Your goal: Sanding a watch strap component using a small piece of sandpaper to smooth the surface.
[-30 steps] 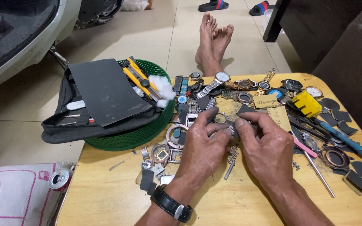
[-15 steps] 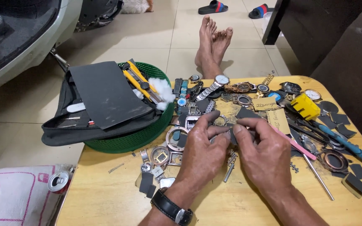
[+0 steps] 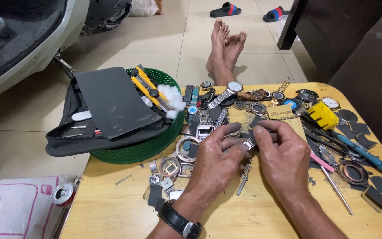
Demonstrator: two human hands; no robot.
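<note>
Left hand and right hand pinch a small metal watch part; a slip could drop it among the loose watch cases nearby

Paper label: tan slip with handwriting, among the watches at the table's far side.
Bag: white, pink-printed, possibly sacking, bottom left.

A round green plastic basket is set at nine o'clock, loaded with a black zipped fabric pouch. A yellow plastic block is seen at two o'clock.
</note>
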